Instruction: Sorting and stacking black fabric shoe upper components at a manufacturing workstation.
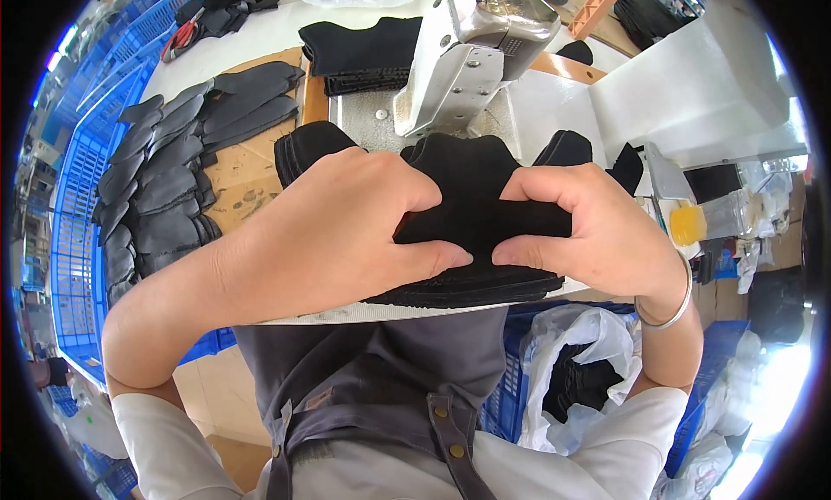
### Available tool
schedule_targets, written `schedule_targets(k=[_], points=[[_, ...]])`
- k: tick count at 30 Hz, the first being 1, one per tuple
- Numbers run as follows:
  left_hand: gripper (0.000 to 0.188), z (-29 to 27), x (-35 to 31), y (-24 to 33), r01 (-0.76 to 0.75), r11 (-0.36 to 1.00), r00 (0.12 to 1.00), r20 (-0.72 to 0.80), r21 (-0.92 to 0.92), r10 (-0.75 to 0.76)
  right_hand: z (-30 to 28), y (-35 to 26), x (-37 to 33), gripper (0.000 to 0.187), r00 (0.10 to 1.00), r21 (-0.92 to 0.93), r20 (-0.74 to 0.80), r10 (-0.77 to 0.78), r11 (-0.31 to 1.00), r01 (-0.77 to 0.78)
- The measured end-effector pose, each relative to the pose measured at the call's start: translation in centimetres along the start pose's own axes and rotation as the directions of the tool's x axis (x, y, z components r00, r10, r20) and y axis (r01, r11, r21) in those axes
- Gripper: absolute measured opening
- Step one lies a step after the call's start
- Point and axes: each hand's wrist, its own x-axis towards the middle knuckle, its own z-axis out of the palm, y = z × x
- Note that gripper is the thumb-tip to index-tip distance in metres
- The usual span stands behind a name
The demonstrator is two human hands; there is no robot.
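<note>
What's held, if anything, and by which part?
A flat black fabric-like piece, pinched between thumb and fingers at both ends: left hand at its left end, right hand at its right.

A pale shirt point(381, 467), grey apron point(372, 361) and silvery bangle point(688, 288) are worn.

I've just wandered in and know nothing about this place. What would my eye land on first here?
Probably the left hand and right hand, near the centre, holding a black piece between them. Just beyond stands a silvery-white machine. Off to the left, overlapping dark pieces lie on brown cardboard.
</note>
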Motion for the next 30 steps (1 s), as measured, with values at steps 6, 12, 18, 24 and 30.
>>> schedule_targets(k=[6, 12, 18, 24, 30], points=[[0.050, 0.2, 0.0, -0.3, -0.087, 0.996, 0.995, -0.046, 0.034, 0.089, 0.2, 0.2, 0.0, 0.027, 1.000, -0.009, 0.000, 0.006, 1.000, -0.006], [0.048, 0.4, 0.0, -0.6, -0.102, 0.993, 0.992, -0.070, 0.060, 0.106, 0.4, 0.3, 0.0, 0.030, 0.998, -0.069, -0.052, -0.047, 0.997, 0.044], [0.046, 0.4, -0.2, -0.8, -0.116, 0.990, 0.989, -0.085, 0.086, 0.123, 0.6, 0.3, 0.1, 0.033, 0.997, -0.065, -0.045, -0.062, 0.996, 0.059], [0.042, -0.4, -0.4, -0.5, -0.125, 0.975, 0.991, -0.030, 0.184, 0.132, 0.4, -0.8, 0.3, 0.041, 1.000, -0.172, -0.001, 0.024, 0.985, -0.024], [0.035, -1.9, -0.7, -1.0, 0.030, 0.999, 0.992, 0.122, 0.016, -0.032, 0.1, -1.5, 0.9, 0.042, 0.995, -0.246, 0.057, 0.086, 0.967, -0.069]])
